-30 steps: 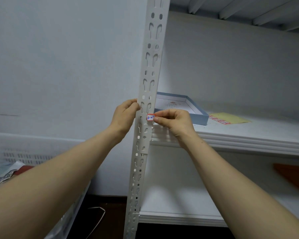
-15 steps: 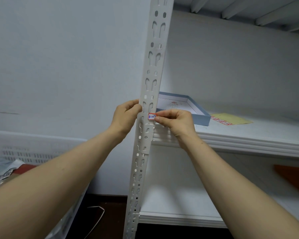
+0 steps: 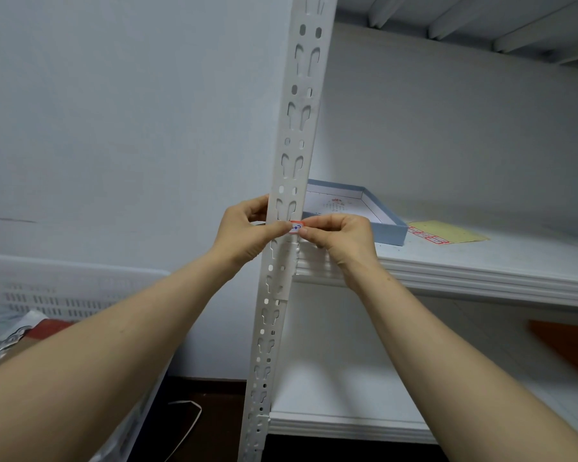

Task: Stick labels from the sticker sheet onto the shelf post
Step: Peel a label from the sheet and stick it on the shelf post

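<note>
A white perforated shelf post (image 3: 299,128) runs up the middle of the view. A small white label with a red border and blue handwriting (image 3: 296,227) lies on the post's front face at shelf height. My left hand (image 3: 244,233) wraps the post from the left, its thumb pressing on the label's left end. My right hand (image 3: 339,236) comes from the right, thumb and forefinger pinched at the label's right end. The yellow sticker sheet with red-bordered labels (image 3: 444,233) lies flat on the shelf to the right.
An open pale blue shallow box (image 3: 386,225) sits on the white shelf (image 3: 481,275) behind my right hand. A lower shelf holds something orange (image 3: 568,345) at the right. A white slotted plastic crate (image 3: 64,288) stands at lower left with packets inside. A white cable lies on the dark floor.
My left thumb has come round onto the front of the post and now covers the label's left end. My right fingers stay on its right end.
</note>
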`<control>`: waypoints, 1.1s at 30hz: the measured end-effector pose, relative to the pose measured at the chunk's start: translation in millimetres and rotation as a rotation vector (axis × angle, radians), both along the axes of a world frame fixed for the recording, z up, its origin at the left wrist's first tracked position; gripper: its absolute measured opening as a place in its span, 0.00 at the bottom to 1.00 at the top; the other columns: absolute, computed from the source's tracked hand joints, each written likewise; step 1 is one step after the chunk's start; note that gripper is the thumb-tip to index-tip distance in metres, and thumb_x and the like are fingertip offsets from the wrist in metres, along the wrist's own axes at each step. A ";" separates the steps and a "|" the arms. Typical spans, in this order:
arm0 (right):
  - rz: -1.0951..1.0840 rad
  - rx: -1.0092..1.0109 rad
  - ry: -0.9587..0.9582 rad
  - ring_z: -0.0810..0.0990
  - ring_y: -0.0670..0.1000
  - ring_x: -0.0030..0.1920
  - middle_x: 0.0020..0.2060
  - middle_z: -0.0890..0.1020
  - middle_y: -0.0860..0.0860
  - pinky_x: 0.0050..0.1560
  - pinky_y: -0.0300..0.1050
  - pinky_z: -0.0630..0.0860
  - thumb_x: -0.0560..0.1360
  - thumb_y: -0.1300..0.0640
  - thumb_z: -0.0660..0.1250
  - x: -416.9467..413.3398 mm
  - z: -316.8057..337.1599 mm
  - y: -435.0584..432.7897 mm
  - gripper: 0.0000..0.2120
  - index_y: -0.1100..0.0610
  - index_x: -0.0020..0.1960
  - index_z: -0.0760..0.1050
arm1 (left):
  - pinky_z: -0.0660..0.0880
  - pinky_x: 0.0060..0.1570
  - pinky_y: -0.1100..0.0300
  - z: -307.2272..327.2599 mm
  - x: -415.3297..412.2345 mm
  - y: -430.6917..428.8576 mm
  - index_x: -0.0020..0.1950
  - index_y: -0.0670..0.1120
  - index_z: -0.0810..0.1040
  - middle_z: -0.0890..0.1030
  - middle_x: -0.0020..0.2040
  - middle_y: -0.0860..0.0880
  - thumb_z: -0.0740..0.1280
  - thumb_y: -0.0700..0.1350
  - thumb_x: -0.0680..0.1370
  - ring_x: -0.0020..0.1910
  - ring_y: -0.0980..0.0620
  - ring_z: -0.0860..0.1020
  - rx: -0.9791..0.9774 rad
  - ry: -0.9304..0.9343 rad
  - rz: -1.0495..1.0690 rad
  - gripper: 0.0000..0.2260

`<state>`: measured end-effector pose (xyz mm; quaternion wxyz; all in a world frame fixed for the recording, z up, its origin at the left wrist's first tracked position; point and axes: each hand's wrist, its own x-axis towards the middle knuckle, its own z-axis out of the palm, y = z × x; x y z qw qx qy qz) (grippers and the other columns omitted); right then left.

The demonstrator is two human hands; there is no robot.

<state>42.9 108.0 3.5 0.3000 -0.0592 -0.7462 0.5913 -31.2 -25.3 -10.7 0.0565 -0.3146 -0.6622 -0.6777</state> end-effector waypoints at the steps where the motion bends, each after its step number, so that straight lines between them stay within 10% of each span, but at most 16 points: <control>1: 0.000 0.005 -0.001 0.76 0.38 0.26 0.31 0.81 0.50 0.30 0.28 0.70 0.65 0.66 0.76 0.3 0.3 -0.4 0.05 0.58 0.38 0.82 | 0.77 0.56 0.58 -0.2 0.0 -0.3 0.56 0.48 0.82 0.85 0.49 0.50 0.74 0.38 0.69 0.51 0.52 0.81 0.000 0.003 0.000 0.16; 16: -0.044 -0.050 -0.067 0.70 0.39 0.19 0.30 0.80 0.51 0.24 0.29 0.65 0.65 0.65 0.76 -1.6 -3.1 -0.8 0.05 0.59 0.39 0.81 | 0.77 0.54 0.63 0.0 -0.9 0.8 0.53 0.49 0.82 0.84 0.47 0.51 0.74 0.38 0.69 0.49 0.55 0.81 0.027 0.008 -0.004 0.15; 23: -0.046 -0.053 -0.061 0.66 0.40 0.19 0.29 0.78 0.52 0.23 0.31 0.64 0.67 0.67 0.74 -2.9 -3.2 -0.9 0.07 0.57 0.36 0.80 | 0.77 0.46 0.70 4.8 -0.1 2.5 0.54 0.47 0.81 0.84 0.39 0.60 0.57 0.30 0.74 0.40 0.63 0.81 0.095 -0.031 -0.041 0.19; 33: -0.127 0.118 -0.007 0.81 0.46 0.35 0.31 0.83 0.49 0.45 0.44 0.79 0.64 0.62 0.76 -5.7 -8.1 -2.7 0.10 0.50 0.30 0.79 | 0.77 0.44 0.70 6.7 3.9 1.5 0.48 0.50 0.82 0.85 0.37 0.59 0.56 0.30 0.74 0.39 0.62 0.81 0.086 -0.023 -0.051 0.19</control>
